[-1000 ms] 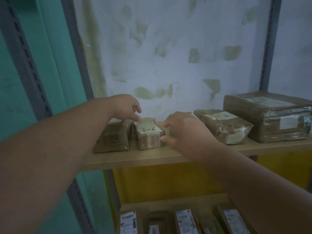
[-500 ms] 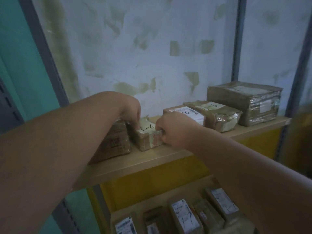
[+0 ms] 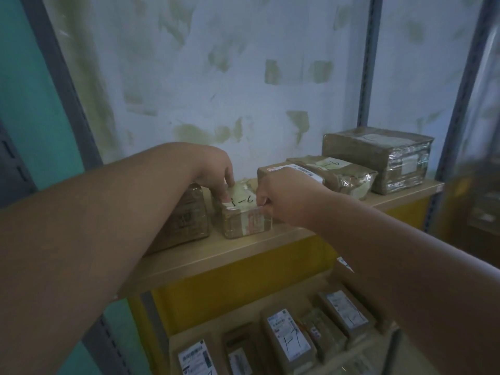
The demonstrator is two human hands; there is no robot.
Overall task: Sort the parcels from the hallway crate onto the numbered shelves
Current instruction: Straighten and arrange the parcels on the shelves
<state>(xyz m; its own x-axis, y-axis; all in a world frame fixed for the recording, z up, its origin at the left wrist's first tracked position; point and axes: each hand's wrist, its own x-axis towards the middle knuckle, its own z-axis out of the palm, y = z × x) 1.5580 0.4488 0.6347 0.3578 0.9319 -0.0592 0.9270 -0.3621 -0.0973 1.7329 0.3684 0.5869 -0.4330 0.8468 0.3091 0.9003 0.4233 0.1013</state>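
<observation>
A small taped brown parcel (image 3: 244,219) with "1-6" written on its top sits on the upper wooden shelf (image 3: 243,250). My left hand (image 3: 216,171) presses its fingers on the parcel's top left edge. My right hand (image 3: 284,197) pinches the parcel's right side with thumb and fingers. A brown box (image 3: 186,217) stands right against it on the left. To the right lie a labelled parcel (image 3: 281,170), a taped parcel marked with a number (image 3: 338,174) and a large wrapped box (image 3: 384,158).
The lower shelf (image 3: 189,332) holds several labelled parcels, such as one (image 3: 289,338) in the middle. Grey metal uprights (image 3: 368,60) frame the rack against a patchy white wall. A teal wall (image 3: 35,98) stands at the left.
The view has shifted so the shelf sits further left and tilted. My left hand came down onto the 1-6 parcel's top and my right hand closed on its right side.
</observation>
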